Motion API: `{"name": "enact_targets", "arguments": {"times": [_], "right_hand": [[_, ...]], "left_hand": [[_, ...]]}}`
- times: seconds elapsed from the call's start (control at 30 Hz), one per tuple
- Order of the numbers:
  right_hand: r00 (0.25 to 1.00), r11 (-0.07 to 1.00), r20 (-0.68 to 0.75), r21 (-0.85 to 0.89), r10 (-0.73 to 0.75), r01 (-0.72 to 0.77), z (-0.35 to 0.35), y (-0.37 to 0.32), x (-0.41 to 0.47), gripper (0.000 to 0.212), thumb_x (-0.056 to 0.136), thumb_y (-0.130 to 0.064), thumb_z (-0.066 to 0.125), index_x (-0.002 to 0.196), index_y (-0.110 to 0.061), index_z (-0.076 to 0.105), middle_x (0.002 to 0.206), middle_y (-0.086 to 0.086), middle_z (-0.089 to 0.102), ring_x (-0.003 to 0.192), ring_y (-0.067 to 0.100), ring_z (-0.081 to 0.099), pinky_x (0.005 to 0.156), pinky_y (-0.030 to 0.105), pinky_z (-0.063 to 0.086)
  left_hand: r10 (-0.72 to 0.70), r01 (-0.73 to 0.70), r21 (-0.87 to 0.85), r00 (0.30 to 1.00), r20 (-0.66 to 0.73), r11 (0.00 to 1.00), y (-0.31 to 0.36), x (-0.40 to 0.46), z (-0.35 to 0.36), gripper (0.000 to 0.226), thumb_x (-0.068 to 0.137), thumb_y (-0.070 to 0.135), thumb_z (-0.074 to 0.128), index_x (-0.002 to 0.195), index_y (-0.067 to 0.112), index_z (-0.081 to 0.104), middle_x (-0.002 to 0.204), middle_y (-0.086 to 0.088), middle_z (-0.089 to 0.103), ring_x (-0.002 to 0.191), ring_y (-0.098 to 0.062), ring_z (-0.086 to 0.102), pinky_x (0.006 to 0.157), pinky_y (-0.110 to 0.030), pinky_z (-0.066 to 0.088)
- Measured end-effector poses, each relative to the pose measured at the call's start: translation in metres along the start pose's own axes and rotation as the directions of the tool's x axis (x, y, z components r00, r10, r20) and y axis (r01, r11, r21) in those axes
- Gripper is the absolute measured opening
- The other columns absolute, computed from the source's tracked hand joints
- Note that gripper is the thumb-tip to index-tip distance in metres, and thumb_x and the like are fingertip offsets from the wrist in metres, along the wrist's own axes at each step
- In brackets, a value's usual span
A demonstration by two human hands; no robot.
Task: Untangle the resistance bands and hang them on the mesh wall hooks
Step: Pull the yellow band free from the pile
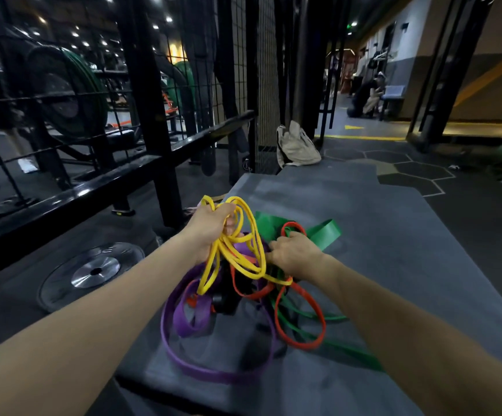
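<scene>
A tangle of resistance bands lies on a grey padded platform (378, 235) in front of me. My left hand (210, 228) grips several loops of the thin yellow band (234, 259) and holds them lifted above the pile. My right hand (293, 255) reaches into the heap, its fingers curled around an orange band (302, 310) beside the wide green band (324, 234). A purple band (183, 322) trails down toward me, looped through the others. The black mesh wall (234, 61) stands beyond, at upper left; any hooks on it are too dark to make out.
A weight plate (93, 270) lies flat on the floor at left beside a black steel rack (150, 115). A beige bag (296, 147) leans at the mesh panel's foot. A crouching person (363, 99) is far back right, down the corridor.
</scene>
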State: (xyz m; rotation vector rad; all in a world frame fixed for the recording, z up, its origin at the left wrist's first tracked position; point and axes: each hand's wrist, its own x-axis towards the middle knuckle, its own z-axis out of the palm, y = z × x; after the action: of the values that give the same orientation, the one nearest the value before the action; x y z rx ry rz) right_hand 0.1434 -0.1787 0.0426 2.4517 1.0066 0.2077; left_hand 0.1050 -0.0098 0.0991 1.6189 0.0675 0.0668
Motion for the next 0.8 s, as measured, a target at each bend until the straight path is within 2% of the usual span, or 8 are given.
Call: {"name": "enact_targets", "arguments": {"times": [0.13, 0.23, 0.33, 0.47, 0.57, 0.67, 0.73, 0.8], "right_hand": [[0.995, 0.971, 0.016, 0.216, 0.097, -0.098, 0.003, 0.007, -0.013, 0.033, 0.090, -0.012, 0.046, 0.121, -0.019, 0.054, 0.121, 0.009, 0.049, 0.117, 0.028, 0.048, 0.081, 0.039, 0.043], [0.962, 0.840, -0.005, 0.488, 0.274, -0.236, -0.001, 0.025, -0.021, 0.020, 0.080, -0.015, 0.060, 0.100, -0.018, 0.059, 0.115, 0.007, 0.041, 0.104, 0.028, 0.051, 0.065, 0.036, 0.039], [0.893, 0.699, -0.012, 0.627, 0.451, -0.344, -0.010, 0.047, -0.024, 0.016, 0.080, -0.014, 0.060, 0.096, -0.013, 0.057, 0.113, 0.006, 0.043, 0.096, 0.033, 0.056, 0.069, 0.039, 0.046], [0.726, 0.506, 0.035, 0.694, 0.687, -0.512, -0.014, 0.069, -0.025, 0.009, 0.086, -0.015, 0.054, 0.095, -0.015, 0.052, 0.106, 0.011, 0.059, 0.093, 0.034, 0.058, 0.064, 0.034, 0.038], [0.589, 0.384, 0.073, 0.692, 0.805, -0.611, -0.016, 0.078, -0.026, 0.010, 0.088, -0.015, 0.051, 0.096, -0.010, 0.049, 0.103, 0.015, 0.060, 0.093, 0.038, 0.059, 0.066, 0.036, 0.041], [0.450, 0.194, 0.185, 0.716, 0.873, -0.670, -0.015, 0.093, -0.029, 0.021, 0.089, -0.017, 0.050, 0.106, -0.005, 0.050, 0.112, 0.018, 0.058, 0.102, 0.039, 0.057, 0.072, 0.039, 0.044], [0.406, 0.146, 0.223, 0.697, 0.886, -0.702, -0.012, 0.097, -0.032, 0.021, 0.090, -0.017, 0.049, 0.108, -0.005, 0.049, 0.115, 0.018, 0.058, 0.105, 0.038, 0.056, 0.075, 0.039, 0.043], [0.423, 0.184, 0.245, 0.637, 0.872, -0.749, -0.008, 0.091, -0.034, 0.022, 0.091, -0.014, 0.045, 0.112, -0.007, 0.049, 0.118, 0.016, 0.057, 0.108, 0.038, 0.056, 0.080, 0.039, 0.044]], "left_hand": [[0.005, -0.005, 0.021, 1.000, 0.008, 1.000, 0.002, -0.001, -0.002, 0.039, 0.095, 0.014, 0.044, 0.057, 0.013, 0.040, 0.041, 0.005, 0.037, 0.038, -0.011, 0.033, 0.052, -0.027, 0.042], [0.004, -0.004, 0.080, 1.000, -0.003, 0.997, -0.001, 0.002, 0.000, 0.036, 0.093, 0.013, 0.046, 0.058, 0.012, 0.038, 0.044, 0.002, 0.037, 0.037, -0.011, 0.033, 0.061, -0.034, 0.039], [0.024, -0.022, 0.192, 1.000, -0.009, 0.981, 0.003, 0.004, 0.001, 0.036, 0.092, 0.014, 0.046, 0.056, 0.013, 0.037, 0.051, -0.001, 0.036, 0.039, -0.010, 0.033, 0.050, -0.024, 0.036], [0.053, -0.049, 0.269, 0.999, -0.010, 0.962, 0.012, 0.006, 0.002, 0.036, 0.092, 0.012, 0.046, 0.056, 0.013, 0.038, 0.050, 0.001, 0.035, 0.037, -0.007, 0.031, 0.039, -0.016, 0.028], [0.053, -0.028, 0.425, 0.998, -0.047, 0.905, 0.022, 0.012, -0.012, 0.040, 0.090, 0.015, 0.049, 0.052, 0.013, 0.038, 0.049, -0.002, 0.035, 0.044, -0.015, 0.031, 0.044, -0.023, 0.027], [0.060, 0.033, 0.578, 0.988, -0.140, 0.816, 0.032, 0.012, -0.034, 0.039, 0.088, 0.016, 0.050, 0.051, 0.012, 0.035, 0.049, -0.004, 0.036, 0.047, -0.019, 0.032, 0.047, -0.027, 0.025], [0.062, 0.065, 0.570, 0.978, -0.201, 0.819, 0.035, 0.014, -0.043, 0.036, 0.087, 0.016, 0.050, 0.054, 0.011, 0.036, 0.051, -0.005, 0.036, 0.048, -0.020, 0.032, 0.050, -0.030, 0.027], [0.071, 0.066, 0.554, 0.972, -0.223, 0.830, 0.037, 0.016, -0.039, 0.033, 0.086, 0.016, 0.050, 0.056, 0.011, 0.037, 0.052, -0.006, 0.037, 0.048, -0.020, 0.033, 0.050, -0.030, 0.028]]}}
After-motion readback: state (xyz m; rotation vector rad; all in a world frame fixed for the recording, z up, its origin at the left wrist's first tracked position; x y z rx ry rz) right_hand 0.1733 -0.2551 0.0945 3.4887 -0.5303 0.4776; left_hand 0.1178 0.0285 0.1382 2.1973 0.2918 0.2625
